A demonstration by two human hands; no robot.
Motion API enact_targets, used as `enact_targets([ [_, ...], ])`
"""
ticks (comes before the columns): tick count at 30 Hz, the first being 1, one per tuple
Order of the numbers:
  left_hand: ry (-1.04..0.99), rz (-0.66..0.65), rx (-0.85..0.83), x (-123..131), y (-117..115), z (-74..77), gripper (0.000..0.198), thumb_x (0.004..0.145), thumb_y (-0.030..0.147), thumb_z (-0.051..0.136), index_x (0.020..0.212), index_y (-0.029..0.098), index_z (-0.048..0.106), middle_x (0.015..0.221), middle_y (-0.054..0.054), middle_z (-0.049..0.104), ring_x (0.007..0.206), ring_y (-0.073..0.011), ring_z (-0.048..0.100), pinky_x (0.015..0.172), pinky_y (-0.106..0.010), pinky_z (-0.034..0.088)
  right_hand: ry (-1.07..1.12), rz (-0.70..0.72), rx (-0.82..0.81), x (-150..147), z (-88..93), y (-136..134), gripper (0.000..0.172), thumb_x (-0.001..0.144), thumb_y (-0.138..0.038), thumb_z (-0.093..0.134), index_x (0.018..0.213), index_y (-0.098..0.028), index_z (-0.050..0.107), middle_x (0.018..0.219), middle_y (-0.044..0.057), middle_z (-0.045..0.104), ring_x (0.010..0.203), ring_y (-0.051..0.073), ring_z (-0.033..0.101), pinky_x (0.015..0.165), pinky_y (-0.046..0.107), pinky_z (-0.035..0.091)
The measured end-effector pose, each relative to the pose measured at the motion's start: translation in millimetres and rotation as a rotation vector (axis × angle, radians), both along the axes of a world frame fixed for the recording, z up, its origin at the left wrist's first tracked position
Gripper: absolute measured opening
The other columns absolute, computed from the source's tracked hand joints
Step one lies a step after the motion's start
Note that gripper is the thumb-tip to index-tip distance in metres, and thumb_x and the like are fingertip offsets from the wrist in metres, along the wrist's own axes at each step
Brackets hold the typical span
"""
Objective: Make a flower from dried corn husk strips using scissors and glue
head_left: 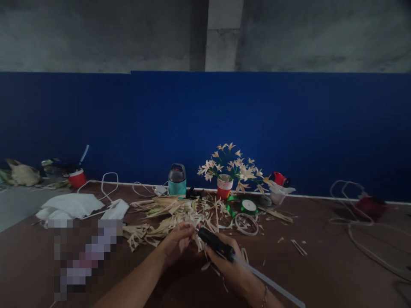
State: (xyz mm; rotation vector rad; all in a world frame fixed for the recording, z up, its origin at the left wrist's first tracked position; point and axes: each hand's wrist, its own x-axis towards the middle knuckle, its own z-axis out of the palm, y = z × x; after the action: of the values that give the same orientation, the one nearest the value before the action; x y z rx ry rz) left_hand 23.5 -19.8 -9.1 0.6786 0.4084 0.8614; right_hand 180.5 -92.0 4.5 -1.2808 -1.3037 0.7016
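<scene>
My right hand (229, 259) is wrapped round a black glue gun (216, 244), with a long translucent glue stick (269, 280) jutting from its back toward the lower right. The gun's tip points left at the fingers of my left hand (178, 241). Those fingers are pinched together on a small pale piece (193, 224), too small to make out clearly. Just beyond both hands lies a heap of dried husk strips (170, 209). Behind it, pale husk flowers (247, 171) on green stems stand in stacked red and white paper cups (224, 186).
A teal bottle (177, 182) stands behind the heap. Green ribbon on a spool (249, 206) and a roll of tape (246, 224) lie right of centre. White cloth (70, 206) is at left; cables (353, 224) run at right, before a blue wall (160, 115).
</scene>
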Motion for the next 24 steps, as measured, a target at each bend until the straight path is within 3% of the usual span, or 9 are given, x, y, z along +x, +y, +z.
enact_targets([
  [3, 0.0, -0.009, 0.01, 0.1, 0.0, 0.5, 0.026, 0.058, 0.023, 0.077, 0.077, 0.012, 0.062, 0.066, -0.002, 0.062, 0.061, -0.0136, 0.058, 0.06, -0.025, 0.045, -0.028, 0.039, -0.035, -1.0, 4.1, -1.4, 0.019, 0.065, -0.034, 0.064, 0.074, -0.018, 0.066, 0.067, 0.003, 0.066, 0.062, 0.017, 0.06, 0.055, 0.022, 0.049],
  [7, 0.008, 0.007, 0.004, -0.2, -0.6, 1.1, 0.024, 0.059, 0.021, 0.077, 0.076, 0.013, 0.063, 0.069, -0.003, 0.062, 0.064, -0.0136, 0.059, 0.061, -0.024, 0.044, -0.082, 0.126, -0.048, 1.8, 8.4, -0.9, 0.016, 0.068, -0.034, 0.061, 0.065, -0.018, 0.064, 0.06, 0.002, 0.063, 0.057, 0.016, 0.057, 0.051, 0.022, 0.047],
  [15, -0.012, -0.014, 0.015, -0.3, 1.6, -1.1, 0.025, 0.058, 0.021, 0.077, 0.076, 0.011, 0.063, 0.064, -0.001, 0.06, 0.056, -0.01, 0.055, 0.058, -0.023, 0.044, -0.082, 0.085, -0.056, 3.4, 5.0, 1.5, 0.017, 0.065, -0.035, 0.063, 0.062, -0.019, 0.063, 0.056, 0.001, 0.062, 0.054, 0.016, 0.056, 0.049, 0.022, 0.046],
  [24, 0.011, -0.002, 0.018, -1.0, 0.5, -1.8, 0.024, 0.058, 0.023, 0.077, 0.074, 0.013, 0.062, 0.07, -0.003, 0.063, 0.066, -0.0147, 0.06, 0.065, -0.026, 0.045, -0.072, 0.093, -0.028, 3.7, 1.3, 2.4, 0.016, 0.067, -0.034, 0.063, 0.062, -0.019, 0.062, 0.059, 0.002, 0.062, 0.056, 0.016, 0.057, 0.052, 0.023, 0.047],
])
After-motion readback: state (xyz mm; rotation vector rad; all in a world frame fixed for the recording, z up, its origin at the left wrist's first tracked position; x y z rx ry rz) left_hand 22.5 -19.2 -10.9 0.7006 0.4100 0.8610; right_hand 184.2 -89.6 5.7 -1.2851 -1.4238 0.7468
